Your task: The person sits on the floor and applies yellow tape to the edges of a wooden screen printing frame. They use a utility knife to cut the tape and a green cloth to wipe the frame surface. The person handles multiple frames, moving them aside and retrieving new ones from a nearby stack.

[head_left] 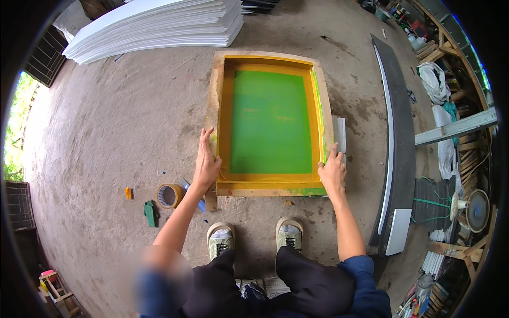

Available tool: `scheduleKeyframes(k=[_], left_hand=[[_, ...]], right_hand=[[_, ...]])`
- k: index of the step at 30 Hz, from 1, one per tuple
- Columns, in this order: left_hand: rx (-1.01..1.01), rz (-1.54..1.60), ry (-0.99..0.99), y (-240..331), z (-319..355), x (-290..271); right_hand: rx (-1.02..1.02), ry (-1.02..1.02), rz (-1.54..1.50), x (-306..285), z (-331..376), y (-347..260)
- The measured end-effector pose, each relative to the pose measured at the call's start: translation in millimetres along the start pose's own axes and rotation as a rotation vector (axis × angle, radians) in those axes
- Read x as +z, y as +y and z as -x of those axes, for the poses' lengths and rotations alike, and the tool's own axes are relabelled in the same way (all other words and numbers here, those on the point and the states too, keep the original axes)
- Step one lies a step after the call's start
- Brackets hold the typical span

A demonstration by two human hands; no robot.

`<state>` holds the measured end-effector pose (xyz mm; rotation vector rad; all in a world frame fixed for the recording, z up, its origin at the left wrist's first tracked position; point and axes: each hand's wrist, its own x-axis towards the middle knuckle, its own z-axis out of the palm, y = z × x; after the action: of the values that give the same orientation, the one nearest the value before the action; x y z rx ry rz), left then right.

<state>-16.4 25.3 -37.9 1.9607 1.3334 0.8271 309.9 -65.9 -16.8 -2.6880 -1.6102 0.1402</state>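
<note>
A wooden screen printing frame (269, 192) lies in front of my feet, its inner edges lined with brown tape around a green mesh (273, 124). My left hand (207, 164) grips the left side rail near its lower corner, the fingers pointing up along the wood. On the opposite rail my right hand (333, 172) has its thumb over the inner edge and its index finger stretched along the outside. Green smears run down the right rail. A white board (340, 135) shows partly from under the frame's right side; what else lies beneath is hidden.
Beside my left forearm lie a tape roll (168, 196), a green scrap (150, 213) and an orange scrap (129, 193). White sheets (159, 29) are stacked at the far left. Long dark sheets (398, 143) lie to the right, near a fan (476, 210) and cluttered wooden shelving.
</note>
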Motion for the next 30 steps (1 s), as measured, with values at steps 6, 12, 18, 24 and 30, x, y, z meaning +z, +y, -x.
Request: scheduleKeyframes(k=[6,12,18,24,30], left_hand=[[0.073,-0.002,0.033,-9.6,-1.2,2.3],[0.009,0.0,0.042,-4.0,0.8,2.3],[0.007,-0.049,0.015,-8.5,-2.9,6.3],[-0.162,0.003,0.07,-15.4,-25.8,7.9],[-0.158,-0.138,0.046,-16.8,-53.6,14.5]], right_hand=[[-0.081,0.107,0.02,12.1,-2.2,8.0],[-0.027,0.105,-0.005,15.3,-7.2,5.4],[-0.002,0.165,0.06,29.8,-29.7,4.6],[-0.038,0.204,0.016,14.5,-49.6,-0.1],[-0.051,0.23,-0.136,36.9,-78.2,0.9]])
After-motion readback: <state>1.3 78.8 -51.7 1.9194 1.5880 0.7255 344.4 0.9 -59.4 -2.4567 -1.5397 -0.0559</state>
